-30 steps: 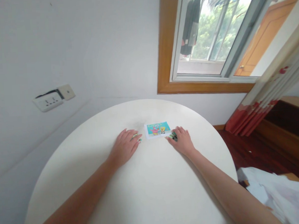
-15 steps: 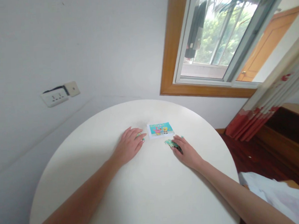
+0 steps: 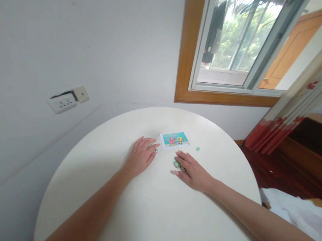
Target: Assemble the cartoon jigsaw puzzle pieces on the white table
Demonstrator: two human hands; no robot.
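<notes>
My left hand [image 3: 140,154] lies palm down on the left of the table, fingers spread. A few small green and yellow puzzle pieces [image 3: 151,144] peek out by its fingertips, the others hidden beneath. My right hand [image 3: 192,170], thumb apart from the fingers, rests over a small pile of green puzzle pieces [image 3: 176,163], partly covered by the fingers. One loose green piece [image 3: 197,149] lies beyond that hand. Between and beyond both hands sits a flat white-edged box or card [image 3: 175,139] with a blue cartoon picture of a pink and a yellow figure.
The round white table [image 3: 155,214] stands against a pale wall. On the wall are a socket [image 3: 63,102] and a wood-framed window [image 3: 190,43]. A curtain [image 3: 280,123] hangs at right, and white plastic or cloth [image 3: 297,207] lies beyond the table's right edge.
My right hand has slid toward me and left, bringing the pile of pieces along. One piece now lies alone behind it. The left hand stays in place; the camera view shifts slightly.
</notes>
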